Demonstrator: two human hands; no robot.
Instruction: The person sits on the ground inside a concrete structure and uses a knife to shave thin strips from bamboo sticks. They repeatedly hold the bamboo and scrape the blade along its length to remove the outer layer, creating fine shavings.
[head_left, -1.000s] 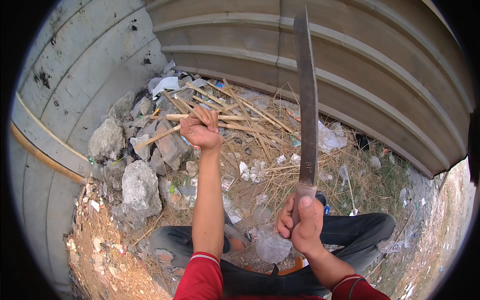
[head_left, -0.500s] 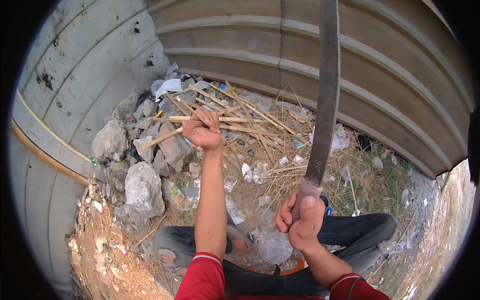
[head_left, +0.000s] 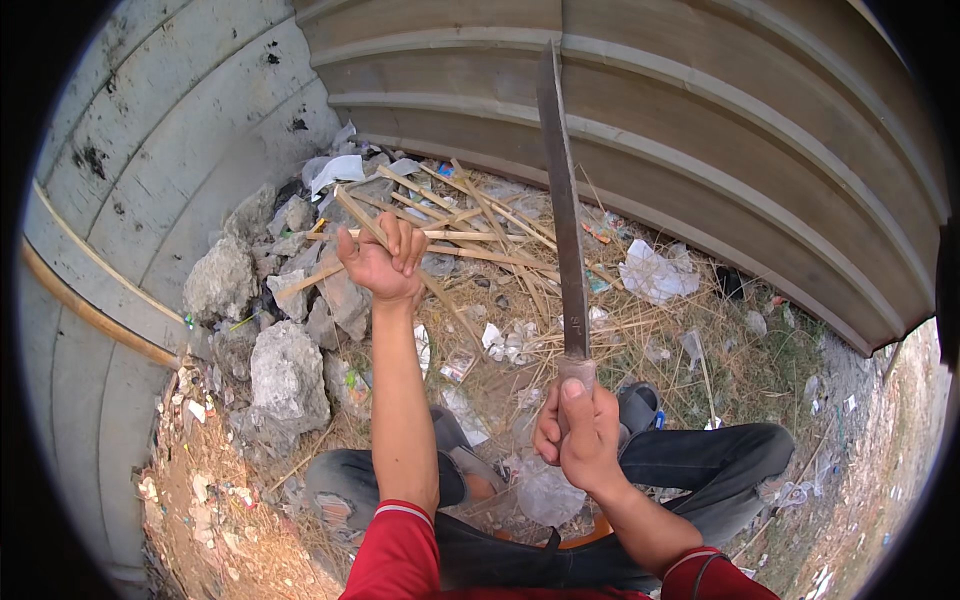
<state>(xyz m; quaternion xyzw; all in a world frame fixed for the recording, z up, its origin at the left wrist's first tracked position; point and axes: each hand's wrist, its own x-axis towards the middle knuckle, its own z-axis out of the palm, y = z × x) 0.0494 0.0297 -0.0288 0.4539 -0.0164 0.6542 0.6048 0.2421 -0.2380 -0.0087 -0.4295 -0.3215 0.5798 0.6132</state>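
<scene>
My left hand [head_left: 382, 262] has a closed grip around a thin pale wooden stick [head_left: 352, 212] over the pile of split sticks [head_left: 470, 225] by the grey rocks [head_left: 285, 375], and my right hand [head_left: 580, 432] grips a long rusty metal knife [head_left: 562, 215] pointing up.

1. The handle of the long, dark, rust-stained metal blade [head_left: 562, 215] is hidden inside the closed right hand [head_left: 578, 432].
2. The thin pale split stick [head_left: 455, 234] passes under the fingers of the left hand [head_left: 382, 262], so its gripped stretch is covered.
3. The far pile of pale split sticks [head_left: 480, 215] overlaps itself; lower pieces cannot be counted.
4. The red sleeves [head_left: 400, 555] are cut off by the near edge.
5. The small scraps of litter [head_left: 195, 412] beside the grey broken concrete lumps [head_left: 285, 375] on the left are too small to identify.
</scene>
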